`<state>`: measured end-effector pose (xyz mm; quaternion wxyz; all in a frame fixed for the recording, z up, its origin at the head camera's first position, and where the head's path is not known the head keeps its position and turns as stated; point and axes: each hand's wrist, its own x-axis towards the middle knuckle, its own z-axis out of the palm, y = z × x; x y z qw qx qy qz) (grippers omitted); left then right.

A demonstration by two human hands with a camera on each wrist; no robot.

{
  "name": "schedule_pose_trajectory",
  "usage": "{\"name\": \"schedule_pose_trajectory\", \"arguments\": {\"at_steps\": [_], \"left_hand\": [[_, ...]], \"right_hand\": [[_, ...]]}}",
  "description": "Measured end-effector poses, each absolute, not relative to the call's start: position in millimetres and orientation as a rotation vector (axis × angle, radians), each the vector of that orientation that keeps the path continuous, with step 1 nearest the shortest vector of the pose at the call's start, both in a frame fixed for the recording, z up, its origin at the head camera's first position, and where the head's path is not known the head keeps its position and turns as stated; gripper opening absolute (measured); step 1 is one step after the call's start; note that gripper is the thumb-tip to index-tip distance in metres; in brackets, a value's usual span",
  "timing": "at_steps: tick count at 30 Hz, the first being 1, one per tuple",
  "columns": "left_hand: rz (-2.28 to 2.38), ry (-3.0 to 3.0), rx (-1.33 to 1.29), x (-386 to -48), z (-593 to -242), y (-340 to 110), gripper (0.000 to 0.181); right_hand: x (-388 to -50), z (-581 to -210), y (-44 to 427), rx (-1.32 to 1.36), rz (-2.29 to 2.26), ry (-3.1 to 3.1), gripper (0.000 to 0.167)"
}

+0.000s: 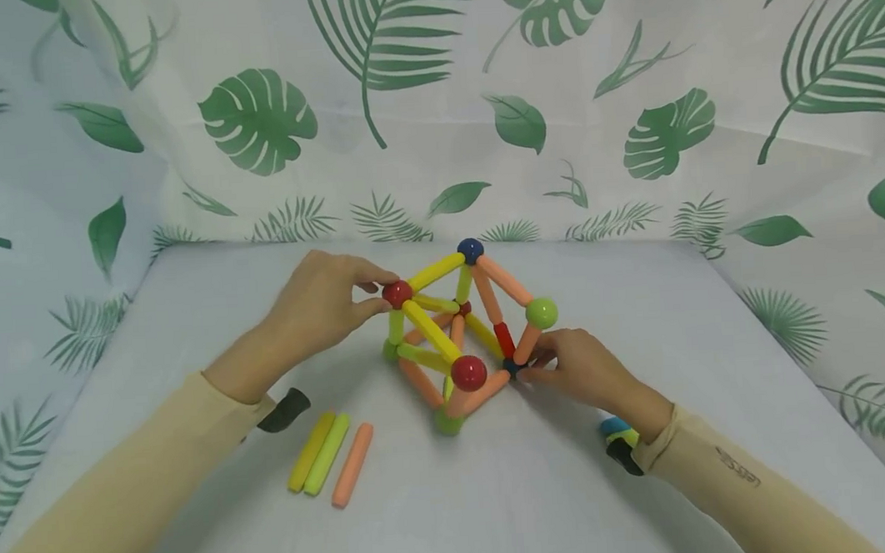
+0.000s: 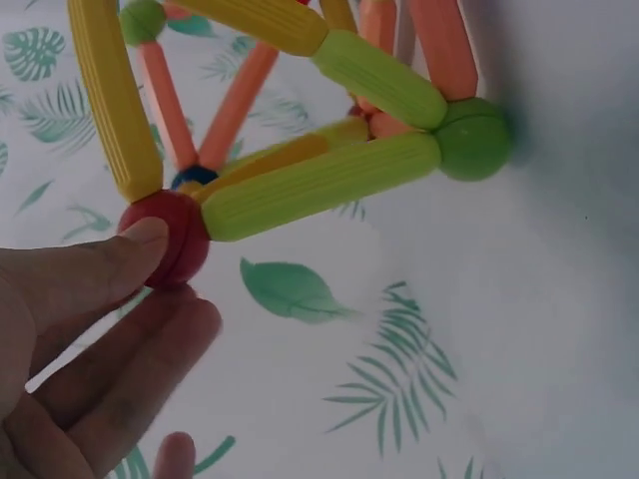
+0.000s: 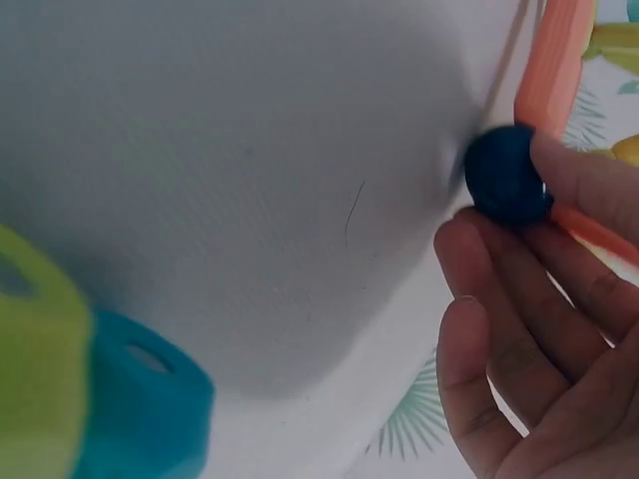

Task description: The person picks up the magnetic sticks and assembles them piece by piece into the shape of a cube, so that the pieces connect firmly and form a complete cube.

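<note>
A frame of coloured rods and balls (image 1: 432, 334) stands mid-table in the head view. My left hand (image 1: 322, 304) pinches the red ball (image 1: 397, 294) at its upper left corner; the left wrist view shows thumb and fingers on that red ball (image 2: 170, 235), where a yellow rod (image 2: 118, 100) and a light green rod (image 2: 324, 187) meet. Low on the right side, my right hand (image 1: 578, 368) pinches a dark blue ball (image 3: 507, 175) joined to orange rods (image 3: 555, 65). Another red ball (image 1: 468, 373) tops the near corner, and a green ball (image 1: 542, 313) sticks out to the right.
Yellow, light green and orange loose rods (image 1: 353, 465) lie at the front left. Beside my right wrist are blue and yellow-green pieces (image 1: 617, 428), seen closer as a blue piece (image 3: 150, 399) in the right wrist view. A leaf-print cloth (image 1: 436, 160) hangs behind.
</note>
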<state>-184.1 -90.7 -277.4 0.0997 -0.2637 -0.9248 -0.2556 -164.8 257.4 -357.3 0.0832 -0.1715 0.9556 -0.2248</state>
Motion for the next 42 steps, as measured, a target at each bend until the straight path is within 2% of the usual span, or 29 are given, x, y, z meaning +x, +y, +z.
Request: {"name": "schedule_pose_trajectory", "arguments": {"at_steps": [8, 12, 15, 20, 23, 26, 31, 36, 42], "left_hand": [[-1.046, -2.558, -0.806, -204, -286, -84, 0.019], [-1.141, -2.485, -0.796, -206, -292, -81, 0.019], [-1.194, -2.464, -0.836, -195, -291, -84, 0.019], [-1.094, -2.446, -1.164, -168, -277, -84, 0.012], [-0.909, -2.499, -1.300, -153, -271, -81, 0.014], [-0.755, -2.552, -1.315, -144, -269, -80, 0.019], [-0.703, -2.516, -1.301, -143, -273, -80, 0.019], [-0.668, -2.424, -1.314, -143, -277, -79, 0.022], [-0.706, -2.369, -1.338, -144, -282, -79, 0.021]], "right_hand": [[-133, -352, 250, -0.486, -0.692, 2.873, 0.018], [-121, -354, 239, -0.393, -0.684, 2.937, 0.019], [-118, -356, 234, -0.384, -0.669, 2.966, 0.019], [-115, -351, 231, -0.330, -0.442, 2.975, 0.027], [-108, -344, 225, -0.352, -0.252, 2.893, 0.034], [-98, -343, 214, -0.620, -0.203, 2.790, 0.036], [-85, -351, 183, -1.234, -0.261, 2.594, 0.015], [-78, -358, 150, -1.597, -0.106, 2.604, 0.032], [-79, -366, 115, -1.788, 0.128, 2.715, 0.044]]}}
